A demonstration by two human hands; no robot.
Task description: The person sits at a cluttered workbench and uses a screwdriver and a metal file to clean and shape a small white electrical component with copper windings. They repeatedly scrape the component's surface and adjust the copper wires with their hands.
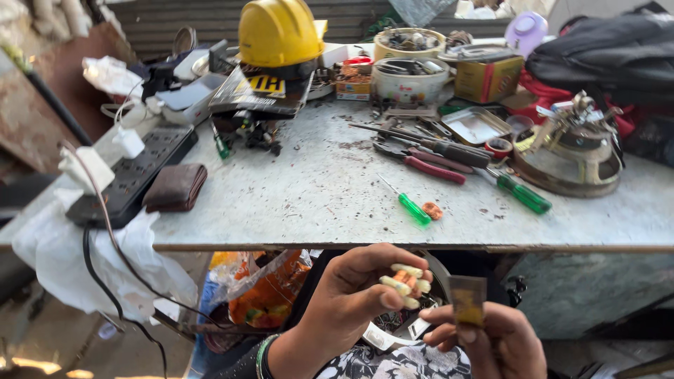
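Your left hand [354,298] pinches a small copper coil [405,278] below the workbench [316,203] edge, while your right hand [495,340] grips a little dark tab [467,300].

Bright daylight, perhaps slightly soft edges

Worn matt metal table [295,203], scratched & stained. Hard hat [279,31] at far edge was glossy yellow plastic. Wallet [175,187] near left edge looked like matt brown leather. Screwdriver [408,203] handle: translucent green plastic, shaft bare metal.
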